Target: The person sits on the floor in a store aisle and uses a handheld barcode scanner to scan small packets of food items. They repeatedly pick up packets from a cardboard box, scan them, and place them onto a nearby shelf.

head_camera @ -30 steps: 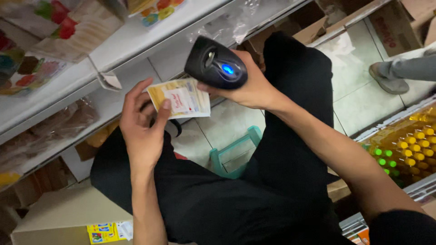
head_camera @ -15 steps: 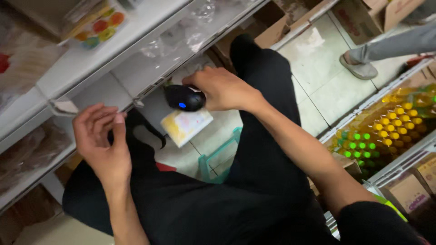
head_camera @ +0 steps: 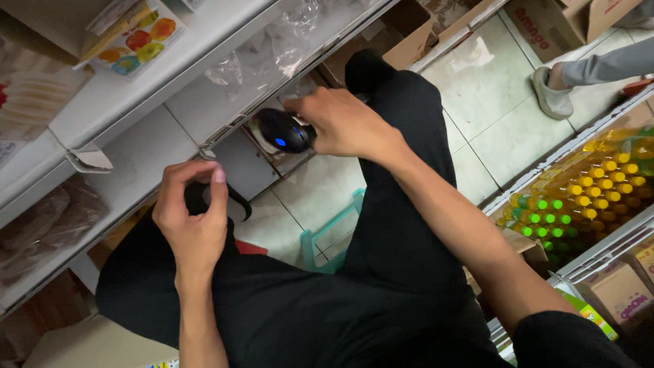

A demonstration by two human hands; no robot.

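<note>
Seen from above, a seated person in black trousers (head_camera: 409,225) works beside white shop shelves (head_camera: 136,88). The right hand (head_camera: 347,126), just above centre toward twelve o'clock, has its grip clamped around a black handheld barcode scanner (head_camera: 279,133) with a small blue light, which sits just left of the hand, close to the lower shelf edge. The left hand (head_camera: 194,218), toward nine o'clock, hovers over the left knee with its grip loosely curled, thumb and fingertips nearly together, holding nothing visible. A teal plastic stool (head_camera: 330,238) stands between the legs on the tiled floor (head_camera: 490,116). Bottles with yellow and green caps (head_camera: 579,197) fill a shelf at three o'clock. Another person's grey shoe (head_camera: 550,95) shows at one o'clock.
</note>
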